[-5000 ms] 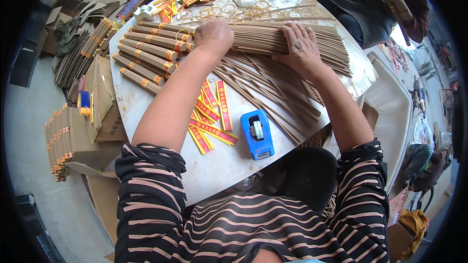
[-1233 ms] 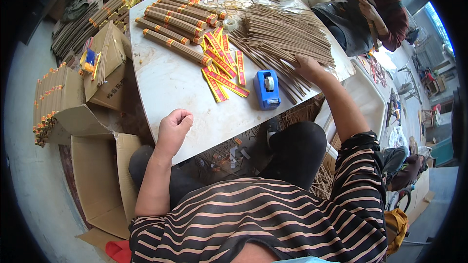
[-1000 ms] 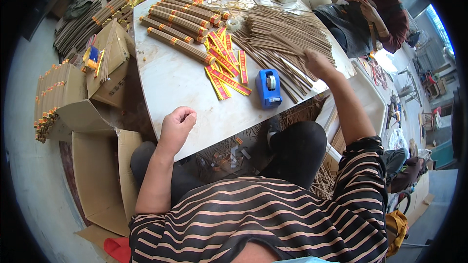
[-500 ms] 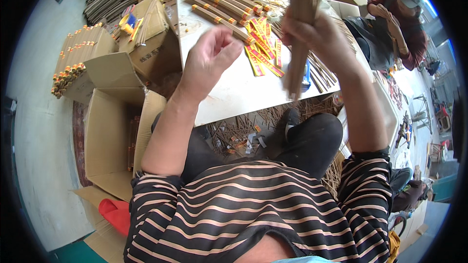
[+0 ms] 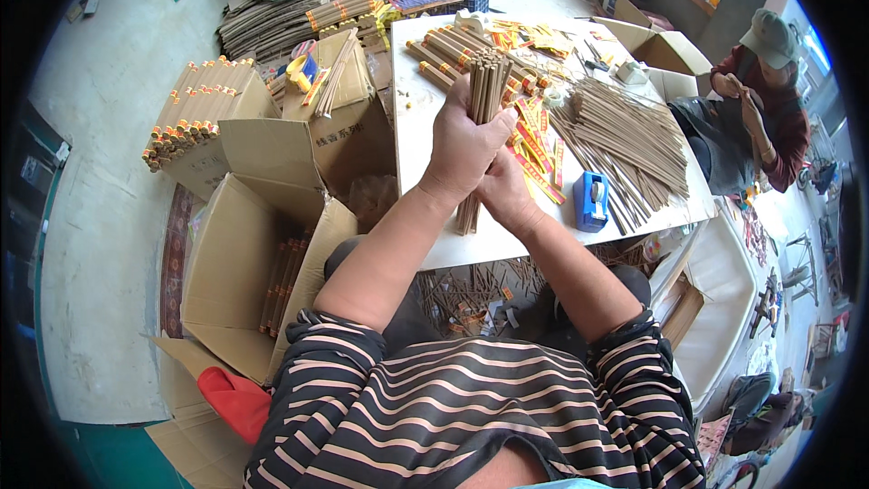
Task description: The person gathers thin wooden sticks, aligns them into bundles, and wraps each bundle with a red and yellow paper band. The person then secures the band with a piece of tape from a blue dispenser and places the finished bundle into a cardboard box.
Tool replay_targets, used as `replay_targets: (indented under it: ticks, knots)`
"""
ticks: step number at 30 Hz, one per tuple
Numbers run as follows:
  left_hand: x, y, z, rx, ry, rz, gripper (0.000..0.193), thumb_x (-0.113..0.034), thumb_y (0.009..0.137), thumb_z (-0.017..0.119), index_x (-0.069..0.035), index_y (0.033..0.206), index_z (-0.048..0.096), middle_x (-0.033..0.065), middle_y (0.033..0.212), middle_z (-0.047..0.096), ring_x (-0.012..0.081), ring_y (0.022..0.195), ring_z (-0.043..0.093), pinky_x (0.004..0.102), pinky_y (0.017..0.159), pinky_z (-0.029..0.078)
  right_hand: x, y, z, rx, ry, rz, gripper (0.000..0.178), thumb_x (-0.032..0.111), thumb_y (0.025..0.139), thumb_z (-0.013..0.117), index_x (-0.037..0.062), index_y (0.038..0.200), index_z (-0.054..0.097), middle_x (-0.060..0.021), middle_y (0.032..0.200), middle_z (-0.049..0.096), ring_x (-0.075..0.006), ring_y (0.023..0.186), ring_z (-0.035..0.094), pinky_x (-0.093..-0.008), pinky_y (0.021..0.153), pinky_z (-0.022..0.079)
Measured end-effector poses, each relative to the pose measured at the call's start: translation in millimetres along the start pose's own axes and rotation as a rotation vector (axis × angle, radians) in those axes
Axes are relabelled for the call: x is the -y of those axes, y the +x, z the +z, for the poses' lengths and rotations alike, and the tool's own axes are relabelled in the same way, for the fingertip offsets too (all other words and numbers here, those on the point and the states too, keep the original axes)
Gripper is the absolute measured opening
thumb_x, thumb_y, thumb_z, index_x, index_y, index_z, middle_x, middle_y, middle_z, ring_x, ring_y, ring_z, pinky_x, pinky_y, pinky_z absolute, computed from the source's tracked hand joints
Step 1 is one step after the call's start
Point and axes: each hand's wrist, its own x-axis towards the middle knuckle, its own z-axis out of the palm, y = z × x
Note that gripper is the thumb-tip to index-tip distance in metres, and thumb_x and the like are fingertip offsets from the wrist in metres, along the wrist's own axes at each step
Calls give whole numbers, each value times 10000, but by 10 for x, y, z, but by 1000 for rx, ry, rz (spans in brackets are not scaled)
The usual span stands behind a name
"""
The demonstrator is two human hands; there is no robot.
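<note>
A bundle of brown incense sticks stands nearly upright between my hands, over the near part of the white table. My left hand is wrapped round the bundle's middle. Just below and to its right, my right hand also closes on the sticks; its fingers are partly hidden behind them. The lower stick ends show beneath both hands. Beyond lie finished rolls of incense with red and yellow bands. Right of the bundle are red and yellow paper labels and a blue tape dispenser.
Loose incense sticks spread over the table's right side. An open cardboard box holding some rolls stands at my left. Banded rolls are stacked behind it. Another person sits at the far right. Stick scraps litter the floor beneath the table.
My right hand has brought the bundle leftward and down from the upper right. My left hand, apart from it before, now grips it too. The view has shifted, showing more of the room.
</note>
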Motion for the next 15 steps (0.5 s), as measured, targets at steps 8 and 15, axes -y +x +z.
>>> replay_targets:
  ticks: [8,15]
  knots:
    - [-262,-76,12,-25,19,112,197,-97,782,649,-33,919,523,23,723,552,103,662,526,259,652,466,-5,-70,62,54,75,19,324,91,790,642,22,1075,505,-45,895,588,-105,831,527,-272,777,445]
    - [-212,-74,-18,-110,-8,164,252,-46,781,664,-21,1001,544,-32,751,539,36,684,494,203,635,440,-204,-52,149,-29,100,-89,341,101,791,641,33,1095,502,-76,902,600,-123,851,542,-285,779,450]
